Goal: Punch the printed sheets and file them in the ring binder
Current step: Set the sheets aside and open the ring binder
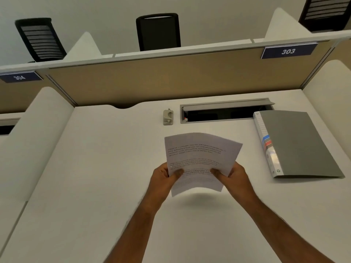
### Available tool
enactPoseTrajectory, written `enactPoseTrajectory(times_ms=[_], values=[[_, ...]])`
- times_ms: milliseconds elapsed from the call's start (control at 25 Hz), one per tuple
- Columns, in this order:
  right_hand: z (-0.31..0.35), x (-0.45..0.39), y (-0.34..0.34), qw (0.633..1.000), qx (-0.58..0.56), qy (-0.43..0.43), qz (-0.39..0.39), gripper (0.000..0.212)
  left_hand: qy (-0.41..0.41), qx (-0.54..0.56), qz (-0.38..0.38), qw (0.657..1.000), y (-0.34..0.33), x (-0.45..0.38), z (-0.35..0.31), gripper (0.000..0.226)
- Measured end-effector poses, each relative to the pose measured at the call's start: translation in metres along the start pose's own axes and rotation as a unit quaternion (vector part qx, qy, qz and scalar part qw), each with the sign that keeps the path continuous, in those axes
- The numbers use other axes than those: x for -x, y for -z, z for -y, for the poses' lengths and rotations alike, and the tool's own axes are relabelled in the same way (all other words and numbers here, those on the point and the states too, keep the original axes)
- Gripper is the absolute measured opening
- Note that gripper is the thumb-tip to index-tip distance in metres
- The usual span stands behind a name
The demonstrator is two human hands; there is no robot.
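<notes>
A thin stack of printed sheets (201, 150) is held above the white desk (95, 168), slightly curved, text facing me. My left hand (163, 175) grips its lower left edge, thumb on top. My right hand (231, 174) grips the lower right edge the same way. A small grey hole punch (168, 117) stands on the desk beyond the sheets, near the back. A closed grey ring binder (302, 145) lies flat to the right, its labelled spine toward the sheets.
An open cable tray slot (224, 112) with a raised grey lid sits at the back of the desk, between punch and binder. A tan partition (171, 78) closes off the back, white side dividers flank the desk. Black chairs (158, 32) stand beyond the partition.
</notes>
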State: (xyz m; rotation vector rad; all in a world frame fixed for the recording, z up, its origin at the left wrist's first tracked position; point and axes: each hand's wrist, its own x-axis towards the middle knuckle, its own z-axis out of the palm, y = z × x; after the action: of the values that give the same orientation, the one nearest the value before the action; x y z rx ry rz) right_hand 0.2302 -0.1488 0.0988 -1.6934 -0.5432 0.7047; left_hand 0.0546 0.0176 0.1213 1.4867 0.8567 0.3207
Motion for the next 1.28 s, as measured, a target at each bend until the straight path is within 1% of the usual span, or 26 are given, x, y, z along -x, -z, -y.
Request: enactPoseTrajectory(times_ms=[120,240,360,600,840,920,1080,1200,1280], values=[[0.005,-0.001,0.002,1.0,0.005,0.018,-0.011,0.031,-0.023,-0.023,-0.005,0.999,0.001,-0.002,-0.004,0.023],[-0.005,0.003,0.004,1.0,0.022,0.022,0.0,0.032,-0.016,-0.037,0.029,0.999,0.0,-0.001,0.004,0.028],[-0.019,0.01,0.005,0.999,0.03,0.002,0.014,0.034,-0.014,-0.059,0.062,0.996,-0.004,0.004,0.013,0.037],[-0.016,0.006,0.007,0.999,0.033,0.004,0.008,0.035,-0.025,-0.078,0.042,0.996,-0.006,-0.001,0.01,0.035],[-0.029,0.007,0.003,0.999,0.025,-0.015,0.021,0.036,-0.01,-0.079,0.049,0.996,-0.011,0.002,0.012,0.042],[-0.028,0.006,0.003,0.999,0.029,-0.015,0.018,0.035,-0.007,-0.08,0.042,0.996,-0.011,0.001,0.014,0.039],[-0.035,0.005,-0.001,0.999,0.019,-0.031,0.019,0.037,0.002,-0.082,0.058,0.995,-0.013,-0.001,0.016,0.033],[-0.038,0.007,-0.001,0.999,0.018,-0.035,0.017,0.039,0.004,-0.077,0.056,0.995,-0.016,0.0,0.016,0.034],[-0.036,0.006,-0.002,0.999,0.01,-0.032,0.021,0.038,0.007,-0.078,0.055,0.995,-0.015,0.0,0.017,0.038]])
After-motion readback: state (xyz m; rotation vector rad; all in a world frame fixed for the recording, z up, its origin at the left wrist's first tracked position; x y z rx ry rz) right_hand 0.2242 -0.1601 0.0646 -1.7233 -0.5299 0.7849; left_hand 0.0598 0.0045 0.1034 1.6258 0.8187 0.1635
